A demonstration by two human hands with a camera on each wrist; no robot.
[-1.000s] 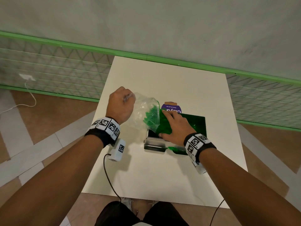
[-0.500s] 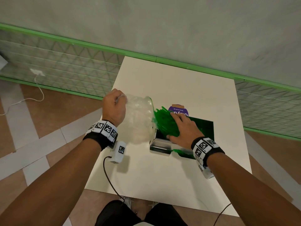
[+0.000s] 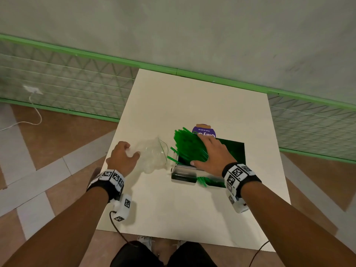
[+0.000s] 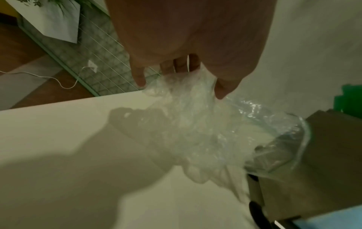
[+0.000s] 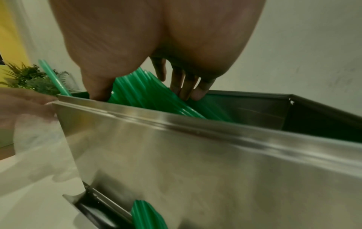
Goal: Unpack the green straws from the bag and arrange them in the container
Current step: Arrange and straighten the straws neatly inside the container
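Left hand [image 3: 123, 157] fingers [image 4: 225, 88] pinch crumpled clear plastic bag [image 3: 152, 157] on white worktop [image 3: 192, 105], at 9 o'clock of shiny steel rectangular container [image 3: 184, 173]. Right hand [image 3: 213, 155], fingers [image 5: 184, 89] spread, presses bundle of green plastic straws [image 3: 189, 149] into container's left end.

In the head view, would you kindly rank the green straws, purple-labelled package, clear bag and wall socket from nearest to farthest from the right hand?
From the right hand:
1. Green straws, under its fingers.
2. Purple-labelled package, just beyond the fingertips.
3. Clear bag, leftward, gripped by the left hand.
4. Wall socket, far left.
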